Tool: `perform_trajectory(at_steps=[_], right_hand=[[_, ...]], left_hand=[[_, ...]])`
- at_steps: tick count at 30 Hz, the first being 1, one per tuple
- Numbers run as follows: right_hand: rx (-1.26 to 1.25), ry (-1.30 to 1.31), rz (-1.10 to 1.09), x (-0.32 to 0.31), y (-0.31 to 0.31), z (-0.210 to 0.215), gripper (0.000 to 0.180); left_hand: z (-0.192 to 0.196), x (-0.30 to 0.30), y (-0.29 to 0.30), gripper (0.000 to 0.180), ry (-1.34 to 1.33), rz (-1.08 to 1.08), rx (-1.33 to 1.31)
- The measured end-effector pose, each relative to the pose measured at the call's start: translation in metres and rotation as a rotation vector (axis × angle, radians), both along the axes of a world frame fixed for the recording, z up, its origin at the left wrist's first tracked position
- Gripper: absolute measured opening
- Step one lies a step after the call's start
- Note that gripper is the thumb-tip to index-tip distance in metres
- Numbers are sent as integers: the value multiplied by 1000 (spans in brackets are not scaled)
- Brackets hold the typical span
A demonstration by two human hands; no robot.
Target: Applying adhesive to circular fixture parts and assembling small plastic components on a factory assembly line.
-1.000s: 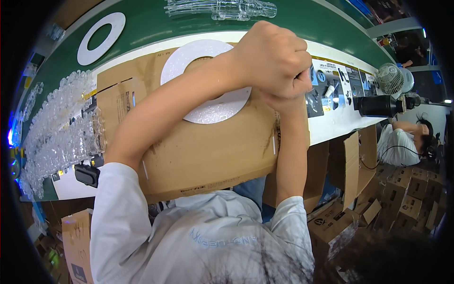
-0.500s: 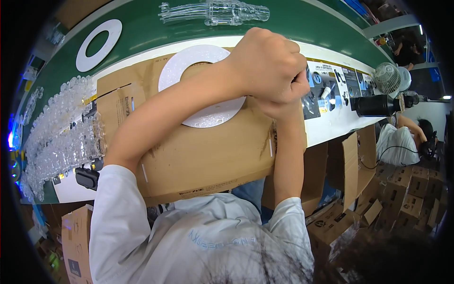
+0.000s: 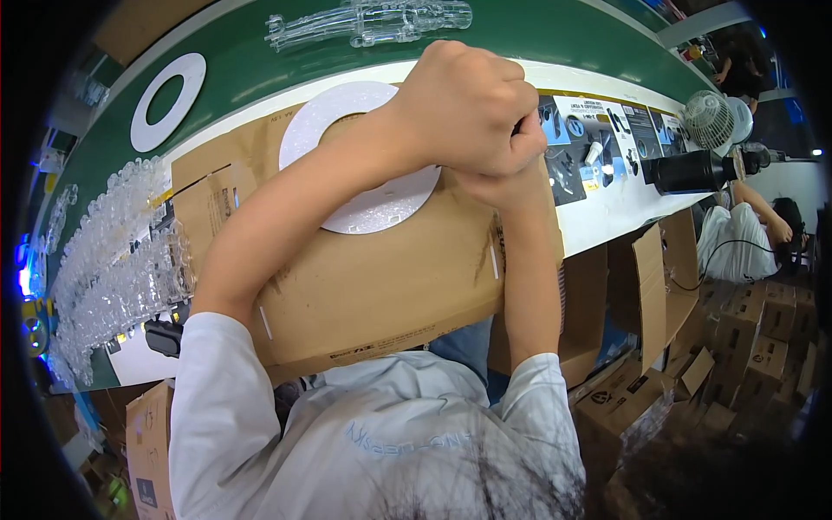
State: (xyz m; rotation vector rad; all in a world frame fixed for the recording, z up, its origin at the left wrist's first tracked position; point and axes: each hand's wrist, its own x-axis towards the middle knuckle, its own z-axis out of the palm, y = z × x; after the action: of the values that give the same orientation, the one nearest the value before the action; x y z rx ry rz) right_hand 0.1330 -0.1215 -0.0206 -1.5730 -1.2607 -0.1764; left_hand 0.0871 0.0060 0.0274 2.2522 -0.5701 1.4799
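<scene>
My left hand [image 3: 475,108] is closed in a fist over the far right part of a brown cardboard box [image 3: 381,290]. Whatever its curled fingers hold, if anything, is hidden. Just below it, my right hand [image 3: 494,187] shows only near the wrist. The left hand covers its fingers, and the two hands touch. Under my left forearm, a flat white ring [image 3: 386,208] lies on the box, its hole partly covered by the arm.
Another white ring [image 3: 191,82] and a clear plastic piece [image 3: 412,22] lie on the green surface. Many clear plastic parts [image 3: 121,251] are heaped at left. A black cylinder [image 3: 689,182] and a fan [image 3: 709,120] stand at right. Open cartons [image 3: 654,299] and a seated person [image 3: 737,243] are beyond.
The view has shifted a little, so the hands and the table things sit slightly further left. Both hands keep the same crossed hold over the box.
</scene>
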Motion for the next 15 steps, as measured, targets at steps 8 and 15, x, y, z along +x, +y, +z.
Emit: perform_trajectory(at_steps=[8, 15], right_hand=[[169, -25, -69, 2, 5, 4, 43], [414, 414, -95, 0, 4, 7, 27]], left_hand=[[34, -11, 13, 21, 281, -335, -100], [48, -32, 68, 36, 1261, 476, 243]])
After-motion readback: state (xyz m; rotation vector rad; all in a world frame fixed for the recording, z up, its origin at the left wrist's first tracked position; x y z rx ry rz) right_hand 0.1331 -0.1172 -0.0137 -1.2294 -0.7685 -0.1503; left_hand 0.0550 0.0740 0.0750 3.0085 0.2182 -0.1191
